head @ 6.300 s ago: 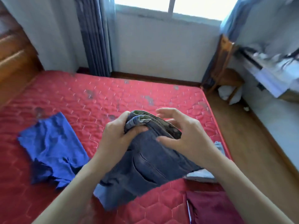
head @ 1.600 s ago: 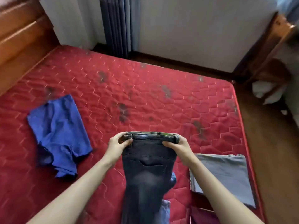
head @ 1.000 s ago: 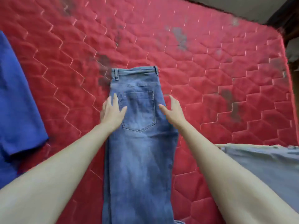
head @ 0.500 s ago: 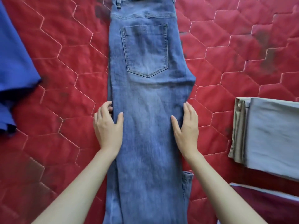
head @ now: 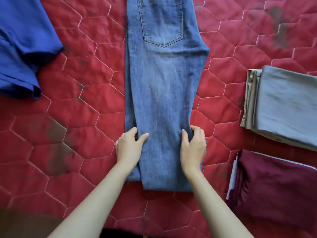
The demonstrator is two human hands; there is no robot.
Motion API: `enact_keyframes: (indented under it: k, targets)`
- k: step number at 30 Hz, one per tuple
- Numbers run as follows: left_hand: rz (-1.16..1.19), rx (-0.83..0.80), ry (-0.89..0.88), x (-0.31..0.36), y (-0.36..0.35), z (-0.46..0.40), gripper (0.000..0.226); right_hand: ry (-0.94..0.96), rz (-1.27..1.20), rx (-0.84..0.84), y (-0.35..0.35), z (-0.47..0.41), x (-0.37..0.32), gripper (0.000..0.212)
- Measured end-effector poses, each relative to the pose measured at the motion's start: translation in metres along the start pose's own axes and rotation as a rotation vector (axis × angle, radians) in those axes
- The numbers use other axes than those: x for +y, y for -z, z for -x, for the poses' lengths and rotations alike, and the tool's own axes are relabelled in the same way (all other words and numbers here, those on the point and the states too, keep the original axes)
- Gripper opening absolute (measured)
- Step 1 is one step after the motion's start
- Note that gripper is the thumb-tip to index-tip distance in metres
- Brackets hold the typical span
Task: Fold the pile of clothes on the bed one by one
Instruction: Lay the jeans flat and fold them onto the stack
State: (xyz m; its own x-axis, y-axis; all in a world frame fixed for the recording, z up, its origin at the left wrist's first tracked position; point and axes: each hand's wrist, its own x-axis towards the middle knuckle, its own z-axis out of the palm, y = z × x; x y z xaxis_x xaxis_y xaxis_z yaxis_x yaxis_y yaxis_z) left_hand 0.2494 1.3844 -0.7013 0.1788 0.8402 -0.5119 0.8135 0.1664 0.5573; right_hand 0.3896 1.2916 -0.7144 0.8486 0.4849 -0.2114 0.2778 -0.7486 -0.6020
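Now | both hands slid down the jeans laid flat mid-bed | left hand, right hand pinch leg edges near hem | smoothing done, cross-fold next

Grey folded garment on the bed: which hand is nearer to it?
Right. The right hand grips the jeans' right edge, on the side facing the grey garment. The left hand grips the jeans' left edge, farther away.

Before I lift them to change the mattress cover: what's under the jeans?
Around the jeans only the red quilted mattress shows. Whatever lies directly beneath them is covered.
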Motion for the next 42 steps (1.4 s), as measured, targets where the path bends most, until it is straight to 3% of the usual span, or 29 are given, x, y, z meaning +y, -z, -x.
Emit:
enact_keyframes:
  k: [5, 8, 11, 13, 18, 23, 26, 29, 33, 35, 39, 42]
  targets:
    - [0.356, 0.100, -0.115, 0.009, 0.037, 0.008, 0.033, 0.126, -0.176, 0.098, 0.033, 0.006, -0.027, 0.011]
    - [0.275, 0.201, -0.099, -0.002, 0.042, -0.002, 0.027, 0.106, -0.185, 0.014, 0.032, 0.007, -0.032, 0.012]
    - [0.121, 0.105, 0.092, -0.026, 0.020, -0.004, 0.019, -0.057, 0.096, -0.207, 0.013, 0.017, -0.008, 0.020]
    - [0.113, 0.083, 0.156, -0.039, 0.009, 0.000, 0.019, -0.095, 0.163, -0.222, 0.008, 0.029, 0.010, 0.023]
    - [0.080, 0.173, 0.033, -0.050, 0.002, 0.016, 0.009, -0.025, 0.116, -0.197, 0.013, 0.049, 0.036, 0.034]
    - [0.152, -0.066, 0.092, -0.062, 0.003, 0.045, 0.018, -0.158, 0.024, -0.466, 0.026, 0.060, 0.043, 0.039]
    - [0.170, -0.079, -0.059, -0.070, 0.011, 0.065, 0.019, -0.154, -0.092, -0.681, 0.042, 0.061, 0.049, 0.055]
    - [0.187, -0.088, -0.222, -0.072, 0.018, 0.080, 0.017, -0.061, -0.022, -0.889, 0.056, 0.063, 0.059, 0.069]
    - [0.165, -0.240, -0.216, -0.063, 0.020, 0.092, 0.020, 0.119, 0.018, -0.803, 0.069, 0.074, 0.056, 0.026]
    - [0.161, -0.216, -0.174, -0.055, 0.028, 0.091, 0.013, 0.118, -0.076, -0.754, 0.080, 0.078, 0.043, 0.014]
    - [0.448, -0.147, -0.152, -0.022, 0.070, 0.076, 0.014, 0.056, -0.373, -0.595, 0.112, 0.068, -0.009, 0.013]
    - [0.652, -0.096, -0.087, 0.022, 0.099, 0.045, 0.016, 0.078, -0.429, -0.482, 0.122, 0.032, -0.061, 0.014]
